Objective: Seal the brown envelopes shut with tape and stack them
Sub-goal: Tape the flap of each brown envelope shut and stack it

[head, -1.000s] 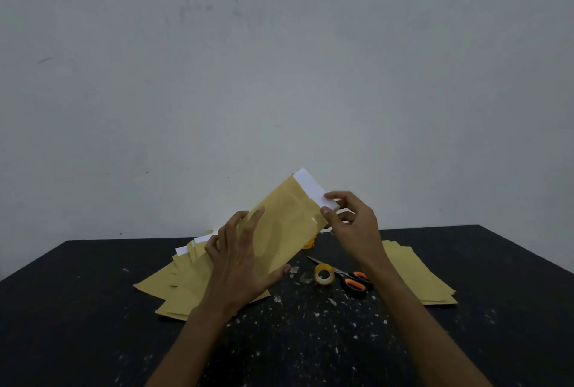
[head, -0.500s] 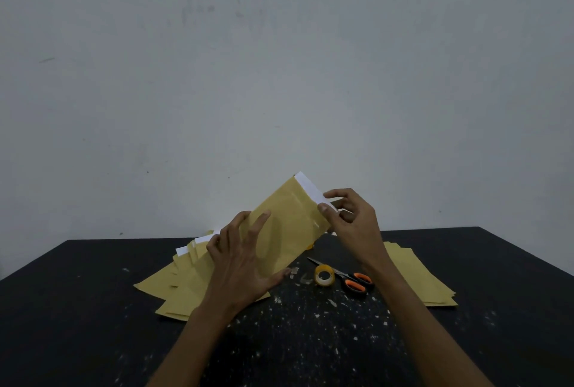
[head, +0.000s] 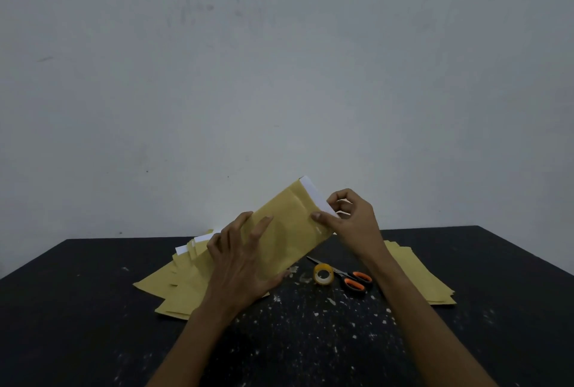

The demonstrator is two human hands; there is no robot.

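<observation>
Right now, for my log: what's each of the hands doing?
Left hand: holds the envelope, fingers spread across it.
Right hand: pinches the envelope's end by its white flap.

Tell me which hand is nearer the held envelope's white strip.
Right. The right hand pinches the envelope at the white strip; the left hand holds the lower end, away from it.

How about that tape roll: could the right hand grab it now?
Probably yes, once it lets go: the right hand pinches the envelope, and the tape roll lies uncovered just below, beside the scissors.
</observation>
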